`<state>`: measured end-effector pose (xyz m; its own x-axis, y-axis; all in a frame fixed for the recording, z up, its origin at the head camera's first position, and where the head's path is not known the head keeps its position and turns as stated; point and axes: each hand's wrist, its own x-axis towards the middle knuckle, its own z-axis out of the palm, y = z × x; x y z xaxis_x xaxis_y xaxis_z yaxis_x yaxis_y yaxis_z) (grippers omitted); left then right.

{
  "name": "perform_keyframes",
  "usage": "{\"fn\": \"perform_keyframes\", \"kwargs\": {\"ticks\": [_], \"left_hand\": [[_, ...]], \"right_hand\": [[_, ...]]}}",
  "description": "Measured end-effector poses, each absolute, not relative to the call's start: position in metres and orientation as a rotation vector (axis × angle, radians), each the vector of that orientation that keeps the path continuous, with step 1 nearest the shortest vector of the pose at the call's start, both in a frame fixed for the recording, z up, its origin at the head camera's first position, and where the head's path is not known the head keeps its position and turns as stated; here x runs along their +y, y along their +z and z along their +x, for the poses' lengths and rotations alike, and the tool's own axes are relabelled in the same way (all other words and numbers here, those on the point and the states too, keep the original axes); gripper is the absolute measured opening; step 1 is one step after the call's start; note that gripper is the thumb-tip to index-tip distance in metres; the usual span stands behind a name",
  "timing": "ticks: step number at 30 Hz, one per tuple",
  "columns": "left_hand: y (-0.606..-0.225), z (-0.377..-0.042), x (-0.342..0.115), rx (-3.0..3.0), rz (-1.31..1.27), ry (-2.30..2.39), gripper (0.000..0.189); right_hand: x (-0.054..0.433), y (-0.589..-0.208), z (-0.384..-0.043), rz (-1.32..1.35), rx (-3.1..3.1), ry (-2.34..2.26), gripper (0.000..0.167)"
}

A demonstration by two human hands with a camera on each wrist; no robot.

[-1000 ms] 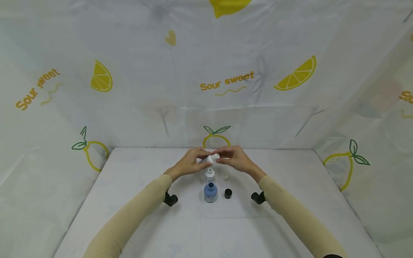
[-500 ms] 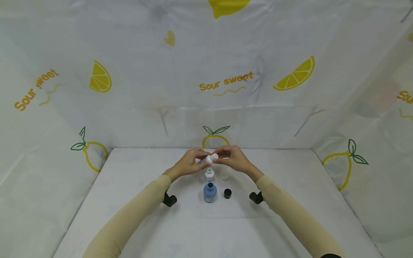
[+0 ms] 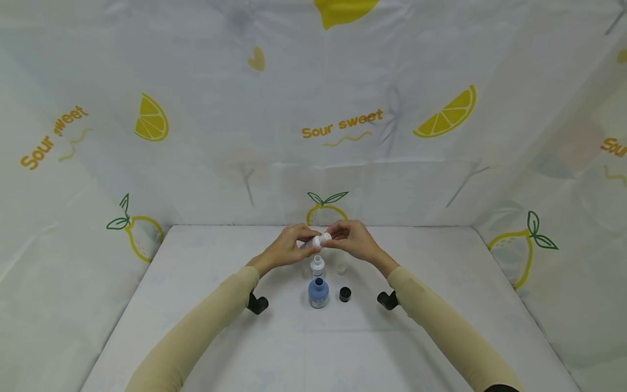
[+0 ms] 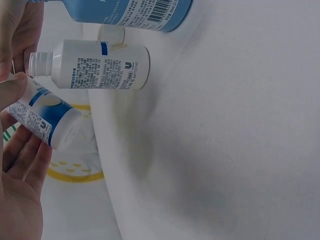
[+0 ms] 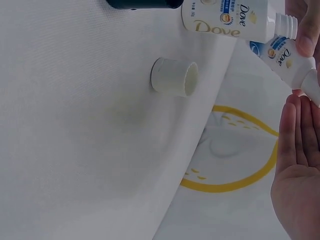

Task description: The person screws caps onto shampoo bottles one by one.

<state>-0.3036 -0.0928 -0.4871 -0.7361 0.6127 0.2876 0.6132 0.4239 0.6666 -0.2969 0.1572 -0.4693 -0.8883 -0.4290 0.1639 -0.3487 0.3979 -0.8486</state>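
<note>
My left hand (image 3: 285,248) grips a small white and blue Dove bottle (image 4: 47,112) above the table, tilted with its capped end up toward the right. The thumb and fingers of my right hand (image 3: 356,240) pinch the white cap (image 5: 311,86) on that bottle. Below the hands, a white Dove bottle (image 3: 317,268) stands upright, its neck uncapped. Nearer to me is a blue bottle (image 3: 318,295), also standing with its mouth uncovered. A loose white cap (image 5: 170,77) lies to the right of the white bottle, and a black cap (image 3: 345,294) beside the blue one.
The white-covered table (image 3: 235,348) reaches back to a hanging white cloth (image 3: 206,163) printed with lemons and lettering. Black camera mounts (image 3: 258,305) sit under both wrists.
My right fingers have moved slightly to the left and closed over the held bottle's cap. The left hand keeps its grip, and the standing bottles and loose caps stay put.
</note>
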Motion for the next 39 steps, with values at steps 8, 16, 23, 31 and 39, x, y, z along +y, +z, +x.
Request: {"fn": "perform_keyframes", "kwargs": {"ticks": [8, 16, 23, 31, 39], "left_hand": [[-0.4891, -0.3036, -0.0921, -2.640, -1.143, -1.256, 0.038], [-0.4881, -0.3021, -0.0922, -2.632, -1.143, -1.262, 0.038], [-0.4890, -0.3014, -0.0924, -2.642, -1.139, -1.242, 0.039], [-0.4885, -0.3023, -0.0912, -2.653, -1.151, -1.231, 0.040], [-0.4889, -0.3021, -0.0938, -2.660, -1.120, -1.248, 0.039]], "right_hand": [[0.1572, -0.4703, -0.2960, -0.697, 2.561, -1.527, 0.028], [0.1571, -0.4721, -0.2970, -0.688, 2.574, -1.541, 0.026], [0.1570, -0.4726, -0.2945, -0.672, 2.582, -1.545, 0.027], [0.1596, -0.4721, -0.2940, -0.695, 2.553, -1.538, 0.028], [0.1644, -0.4689, -0.2973, -0.735, 2.526, -1.527, 0.034]]}}
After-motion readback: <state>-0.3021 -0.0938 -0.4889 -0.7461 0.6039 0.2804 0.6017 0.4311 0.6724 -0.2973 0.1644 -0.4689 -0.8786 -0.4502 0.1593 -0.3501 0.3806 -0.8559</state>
